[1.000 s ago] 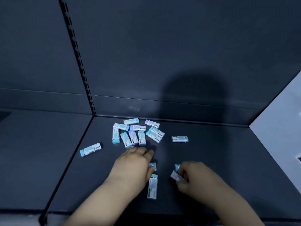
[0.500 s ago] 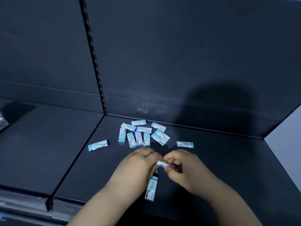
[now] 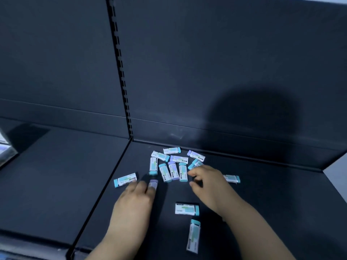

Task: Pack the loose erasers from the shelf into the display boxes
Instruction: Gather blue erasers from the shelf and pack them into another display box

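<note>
Several small white-sleeved erasers with teal or purple ends lie in a cluster (image 3: 170, 163) near the back of the dark shelf (image 3: 262, 203). Single erasers lie apart from it: one at the left (image 3: 125, 180), one at the right (image 3: 232, 178), and two nearer me (image 3: 186, 209) (image 3: 193, 235). My left hand (image 3: 134, 201) holds a purple-ended eraser (image 3: 153, 183) at its fingertips, just right of the left single eraser. My right hand (image 3: 208, 186) reaches to the cluster's right edge, thumb and forefinger apart, nothing between them. No display box is in view.
A slotted upright (image 3: 122, 76) and a floor seam (image 3: 105, 196) divide the shelf into two bays. The dark back wall (image 3: 206, 72) rises behind. A shiny object (image 3: 4, 149) shows at the far left edge, a pale panel (image 3: 339, 168) at the right.
My right hand passed the purple-ended eraser to my left hand. The hands then parted: left moved toward the left single eraser, right up to the cluster. An eraser hidden under my hands now shows.
</note>
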Action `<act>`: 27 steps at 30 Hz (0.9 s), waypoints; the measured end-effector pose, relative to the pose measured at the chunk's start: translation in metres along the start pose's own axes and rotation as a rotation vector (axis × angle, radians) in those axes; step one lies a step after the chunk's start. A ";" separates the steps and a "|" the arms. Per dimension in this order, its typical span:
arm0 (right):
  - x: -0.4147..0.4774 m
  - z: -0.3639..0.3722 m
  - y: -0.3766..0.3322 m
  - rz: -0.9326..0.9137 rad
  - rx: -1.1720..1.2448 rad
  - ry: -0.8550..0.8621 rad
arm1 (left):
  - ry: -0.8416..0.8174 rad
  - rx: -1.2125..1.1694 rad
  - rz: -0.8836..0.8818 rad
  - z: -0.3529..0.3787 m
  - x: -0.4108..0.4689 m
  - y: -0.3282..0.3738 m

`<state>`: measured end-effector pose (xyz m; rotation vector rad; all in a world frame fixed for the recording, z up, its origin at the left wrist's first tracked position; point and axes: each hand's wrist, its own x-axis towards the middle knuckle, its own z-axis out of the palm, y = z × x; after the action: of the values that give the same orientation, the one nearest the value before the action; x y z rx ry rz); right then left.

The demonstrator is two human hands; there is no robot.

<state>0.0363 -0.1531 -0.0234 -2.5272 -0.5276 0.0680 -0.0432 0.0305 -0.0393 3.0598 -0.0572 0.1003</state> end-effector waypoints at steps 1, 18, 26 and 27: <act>0.007 0.004 -0.002 -0.006 -0.010 0.000 | -0.025 0.001 0.025 0.002 0.001 0.001; 0.061 0.023 -0.023 -0.087 -0.422 -0.277 | -0.217 -0.238 0.189 0.001 0.040 -0.028; 0.061 0.026 -0.034 0.024 -0.311 -0.238 | -0.286 -0.217 0.197 0.004 0.052 -0.032; 0.057 0.026 -0.035 0.018 -0.203 -0.190 | -0.291 -0.221 0.195 0.002 0.052 -0.033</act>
<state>0.0718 -0.0907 -0.0232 -2.7408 -0.6133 0.2767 0.0097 0.0615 -0.0405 2.8146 -0.3587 -0.3182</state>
